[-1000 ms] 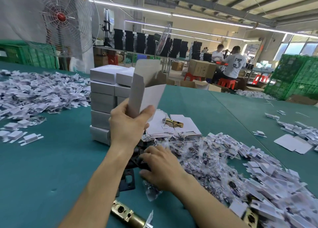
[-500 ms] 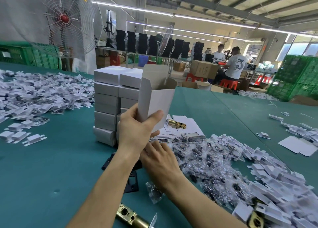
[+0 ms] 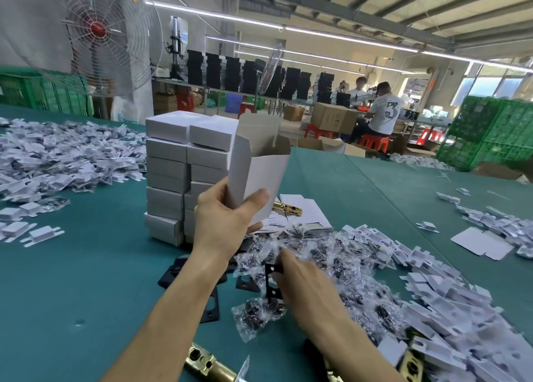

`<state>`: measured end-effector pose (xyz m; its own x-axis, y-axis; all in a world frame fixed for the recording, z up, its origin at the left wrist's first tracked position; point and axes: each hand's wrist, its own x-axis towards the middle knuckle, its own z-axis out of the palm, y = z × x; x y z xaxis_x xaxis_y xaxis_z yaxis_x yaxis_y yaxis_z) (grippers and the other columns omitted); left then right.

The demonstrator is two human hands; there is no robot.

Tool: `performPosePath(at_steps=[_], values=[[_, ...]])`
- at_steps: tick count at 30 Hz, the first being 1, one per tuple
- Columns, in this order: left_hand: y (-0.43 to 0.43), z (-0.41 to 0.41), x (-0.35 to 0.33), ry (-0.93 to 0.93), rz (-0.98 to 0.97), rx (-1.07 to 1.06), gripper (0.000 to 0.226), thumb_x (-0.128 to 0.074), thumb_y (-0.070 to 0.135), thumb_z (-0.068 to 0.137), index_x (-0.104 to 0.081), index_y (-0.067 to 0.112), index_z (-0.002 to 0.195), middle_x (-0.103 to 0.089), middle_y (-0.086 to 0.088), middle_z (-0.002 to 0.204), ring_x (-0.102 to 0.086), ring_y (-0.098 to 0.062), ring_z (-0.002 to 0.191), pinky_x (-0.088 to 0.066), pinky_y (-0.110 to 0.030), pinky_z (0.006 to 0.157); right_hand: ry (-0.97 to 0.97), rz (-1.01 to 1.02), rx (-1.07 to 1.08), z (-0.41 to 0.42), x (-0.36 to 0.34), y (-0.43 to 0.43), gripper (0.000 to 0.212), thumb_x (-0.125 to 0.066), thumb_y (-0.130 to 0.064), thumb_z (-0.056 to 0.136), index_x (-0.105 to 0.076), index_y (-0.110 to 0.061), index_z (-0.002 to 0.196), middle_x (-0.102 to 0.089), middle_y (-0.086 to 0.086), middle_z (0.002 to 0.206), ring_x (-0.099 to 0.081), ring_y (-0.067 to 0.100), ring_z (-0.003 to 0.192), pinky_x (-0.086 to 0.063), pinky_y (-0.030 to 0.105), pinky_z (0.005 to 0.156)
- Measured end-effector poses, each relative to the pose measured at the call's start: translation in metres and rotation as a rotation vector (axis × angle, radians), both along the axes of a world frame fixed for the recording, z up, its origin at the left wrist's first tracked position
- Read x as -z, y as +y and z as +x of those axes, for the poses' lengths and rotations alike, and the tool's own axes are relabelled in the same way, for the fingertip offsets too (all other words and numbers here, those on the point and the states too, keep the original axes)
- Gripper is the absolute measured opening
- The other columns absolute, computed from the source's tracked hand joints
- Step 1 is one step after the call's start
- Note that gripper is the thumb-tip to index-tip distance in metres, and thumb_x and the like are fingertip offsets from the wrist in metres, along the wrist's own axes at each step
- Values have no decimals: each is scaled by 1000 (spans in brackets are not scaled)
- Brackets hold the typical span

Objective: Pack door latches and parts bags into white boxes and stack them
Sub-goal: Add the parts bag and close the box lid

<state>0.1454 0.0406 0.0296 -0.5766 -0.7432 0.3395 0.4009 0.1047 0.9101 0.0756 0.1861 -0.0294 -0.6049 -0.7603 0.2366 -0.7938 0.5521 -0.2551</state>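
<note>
the right hand [image 3: 305, 280] has moved since half a second ago. back then it was tucked close under the left hand [image 3: 222, 223]. now it has dropped lower and nearer to the person, further from the stack of white boxes [image 3: 173, 174]. a black plate [image 3: 272, 280] now shows in its fingertips, standing on its edge. the left hand has stayed up in front of the stack, and the open box [image 3: 253, 177] in it gapes wider than a second ago.

the open box is white outside and grey inside. it stands tall with its mouth up and its top flap sticking up at the back. the left hand grips it low down, thumb across the front and fingers curled behind. it overlaps the right side of the stack.

the right hand pinches the black plate by its far edge. the plate is thin with small holes. a clear parts bag [image 3: 259, 315] sits just under it; i cannot tell if the hand holds that too.

more parts bags lie in a pile [image 3: 340, 260] right of the stack on the green table [image 3: 72, 295]. a brass latch [image 3: 288, 208] lies just right of the stack, behind the open box.
</note>
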Motion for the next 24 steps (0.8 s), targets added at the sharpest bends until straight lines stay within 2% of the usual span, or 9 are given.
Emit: performPosePath(at_steps=[1, 3, 5, 8, 11, 14, 19, 22, 24], values=[[0, 0, 1, -1, -5, -1, 23, -85, 22, 78, -73, 32, 95, -76, 7, 92, -74, -18, 86, -63, -36, 62, -6, 22, -33, 1, 1, 0, 9, -50, -15, 100, -45, -18, 107, -60, -1, 98, -62, 22, 84, -55, 40, 74], [0, 0, 1, 1, -10, -3, 22, -85, 22, 78, -73, 32, 93, -76, 8, 90, -74, -17, 84, -63, -36, 61, -27, 35, -90, 3, 3, -1, 29, -52, -11, 96, -50, -22, 124, -62, -2, 118, -61, 20, 104, -54, 40, 87], [0, -1, 2, 4, -10, 2, 22, -85, 21, 78, -73, 34, 93, -76, 9, 89, -74, -16, 83, -63, -35, 61, -89, 9, -99, 3, 5, 2, 40, -55, -15, 96, -44, -29, 132, -60, -4, 127, -58, 17, 112, -51, 38, 93], [1, -2, 5, -3, -10, 20, 23, -86, 21, 78, -74, 33, 93, -76, 7, 90, -74, -18, 85, -63, -36, 61, -185, -84, -34, 1, 2, 10, 34, -61, -25, 96, -39, -29, 122, -64, -1, 115, -60, 17, 99, -50, 34, 82], [4, -3, 6, -19, -20, 50, 25, -87, 21, 76, -74, 31, 94, -76, 5, 91, -74, -23, 87, -63, -36, 63, -289, -358, 51, -8, -19, 20, 21, -66, -23, 93, -47, -28, 100, -67, -6, 101, -65, 7, 79, -56, 28, 70], [6, -2, 8, -18, -27, 93, 34, -86, 29, 68, -74, 29, 100, -76, 0, 97, -72, -26, 91, -63, -38, 67, -344, -655, -5, -13, -56, 33, 26, -65, -12, 93, -56, -36, 98, -69, -5, 93, -69, 10, 72, -57, 26, 58], [7, -1, 10, -15, -29, 163, 40, -92, 30, 68, -73, 27, 104, -74, -2, 100, -69, -31, 99, -63, -47, 79, -168, -750, -257, -12, -113, 49, 56, -61, -7, 93, -55, -55, 122, -66, -7, 111, -66, 14, 94, -58, 32, 76], [9, 1, 8, -12, -77, 215, 31, -88, 26, 67, -77, 31, 95, -74, -4, 98, -69, -30, 95, -62, -48, 80, 108, -684, -278, -10, -134, 48, 48, -70, -7, 88, -62, -34, 128, -69, -15, 100, -67, 7, 87, -51, 15, 72], [11, 1, 8, -21, -102, 272, 29, -84, 26, 67, -78, 32, 94, -75, -2, 96, -70, -27, 89, -63, -41, 78, 256, -651, -275, -7, -144, 45, 31, -74, -10, 86, -68, -21, 114, -71, -11, 91, -67, 6, 81, -49, 13, 66]])
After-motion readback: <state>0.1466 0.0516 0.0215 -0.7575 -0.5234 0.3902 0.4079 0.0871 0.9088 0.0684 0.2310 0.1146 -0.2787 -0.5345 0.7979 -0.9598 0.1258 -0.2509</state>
